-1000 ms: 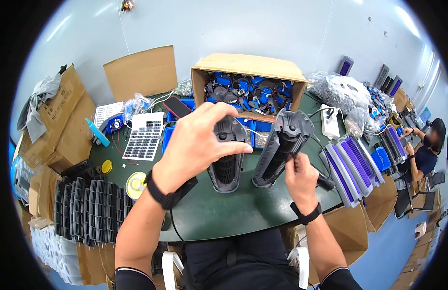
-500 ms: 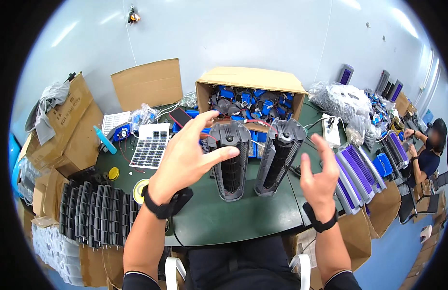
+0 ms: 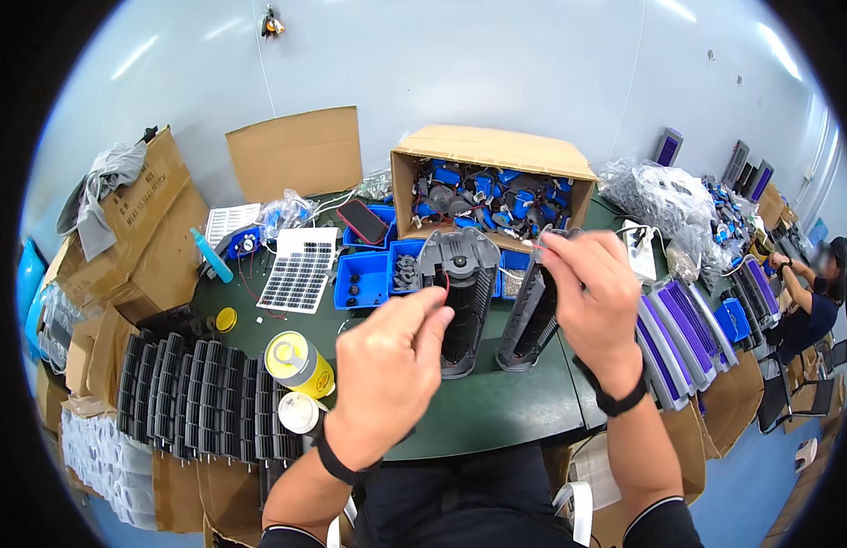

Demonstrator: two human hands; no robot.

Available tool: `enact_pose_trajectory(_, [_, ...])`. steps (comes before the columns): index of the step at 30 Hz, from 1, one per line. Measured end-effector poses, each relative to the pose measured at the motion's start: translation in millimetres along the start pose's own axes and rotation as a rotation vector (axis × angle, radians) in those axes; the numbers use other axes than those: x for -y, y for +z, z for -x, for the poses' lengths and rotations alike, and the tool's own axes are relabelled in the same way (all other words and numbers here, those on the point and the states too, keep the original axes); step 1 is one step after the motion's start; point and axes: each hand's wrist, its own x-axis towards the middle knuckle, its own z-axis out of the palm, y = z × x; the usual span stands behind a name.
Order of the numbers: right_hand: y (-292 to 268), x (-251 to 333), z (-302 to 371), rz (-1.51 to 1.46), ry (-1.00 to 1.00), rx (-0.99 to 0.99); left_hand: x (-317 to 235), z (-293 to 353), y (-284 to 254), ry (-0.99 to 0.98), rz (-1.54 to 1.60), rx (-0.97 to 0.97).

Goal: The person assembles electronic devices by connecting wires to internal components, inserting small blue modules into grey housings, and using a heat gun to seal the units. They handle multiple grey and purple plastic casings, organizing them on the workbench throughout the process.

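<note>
Two tall dark grey fan housings with black rollers inside stand side by side on the green table, the left housing point(image 3: 459, 256) facing me and the right housing point(image 3: 524, 340) leaning slightly. My left hand point(image 3: 387, 370) is closed in a pinch at the front of the left housing, with a thin red wire point(image 3: 446, 281) running into its fingertips. At the top of the other housing, my right hand point(image 3: 592, 306) pinches a red wire point(image 3: 537, 245) between thumb and fingers. This hand covers much of the right housing's upper part.
Behind the housings stand small blue bins point(image 3: 361, 279) and a cardboard box point(image 3: 493, 144) of blue-and-grey motor parts. Black rollers point(image 3: 200, 397) line the left, beside a yellow canister point(image 3: 300, 363). Purple-and-grey units point(image 3: 675, 340) lie at right; another person point(image 3: 807, 306) works beyond.
Both hands were open and raised around the housings. Now each has come in and closed on a red wire, the left moving down and right, the right moving up and inward.
</note>
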Motion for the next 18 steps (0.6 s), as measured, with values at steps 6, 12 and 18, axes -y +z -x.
enact_pose_trajectory(6, [6.5, 7.1, 100.2, -0.153, 0.371, -0.082, 34.7, 49.1, 45.1, -0.021, -0.129, -0.027])
enact_pose_trajectory(12, [25.8, -3.8, 109.7, -0.187, 0.337, -0.048, 49.7, 51.0, 59.2, 0.019, -0.203, -0.029])
enact_pose_trajectory(18, [-14.4, -4.6, 122.3, -0.229, 0.386, 0.014, 42.5, 63.7, 46.4, -0.192, 0.061, -0.115])
